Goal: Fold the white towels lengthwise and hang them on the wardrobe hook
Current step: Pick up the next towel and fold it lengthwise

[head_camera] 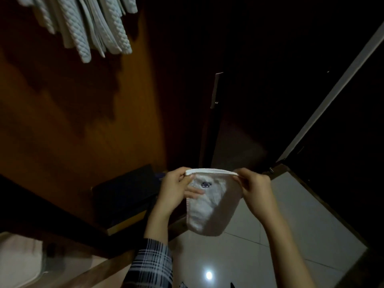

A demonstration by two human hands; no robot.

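Both hands are raised in front of the body, and a small white towel (207,206) is stretched between them by its top edge. That edge is pinched at its left corner by the left hand (176,190), thumb on top and fingers curled behind the cloth, one finger lying across the towel's front. The right corner is pinched by the right hand (254,190) in the same manner. The towel hangs down from this held edge, folded double, with a small dark embroidered mark (205,184) seen near its top. A plaid sleeve (151,265) is worn on the left forearm; the right forearm is bare.

Below the towel, pale floor tiles (301,225) are seen, with a round spot of reflected light (208,275) on them. To the left of the towel a dark box-like object (126,192) is set against a brown wooden wardrobe panel (83,111); what it is cannot be told. Beyond the towel, a dark door with a metal handle (216,90) is made out. Far above and to the left of the towel, a bunch of white towels (89,23) is hung against the panel, their ends dangling; the hook itself is out of view.
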